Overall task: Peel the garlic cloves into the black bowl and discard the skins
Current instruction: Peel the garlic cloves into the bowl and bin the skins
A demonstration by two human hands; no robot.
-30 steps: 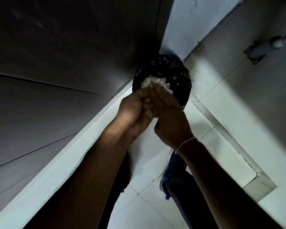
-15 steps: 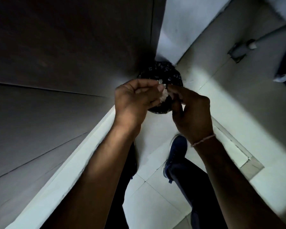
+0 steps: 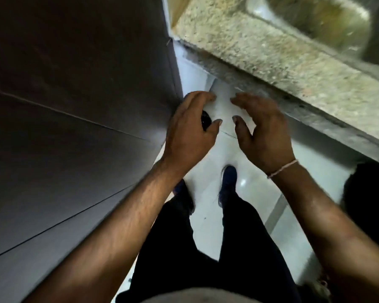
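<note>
Both hands have come apart and let go of the garlic skins they held over the black-lined bin; the left hand [image 3: 190, 130] and right hand [image 3: 263, 132] now hover with fingers loosely spread, holding nothing. Only a dark sliver [image 3: 206, 121] shows behind the left palm, probably that bin. Discarding looks done. The black bowl and cloves are out of sight; the speckled countertop [image 3: 271, 51] and steel sink [image 3: 315, 20] are blurred.

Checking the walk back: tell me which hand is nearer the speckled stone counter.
Right. The right hand hangs open just below the speckled stone counter edge; the left hand, also open, sits farther off, beside the dark cabinet.
</note>
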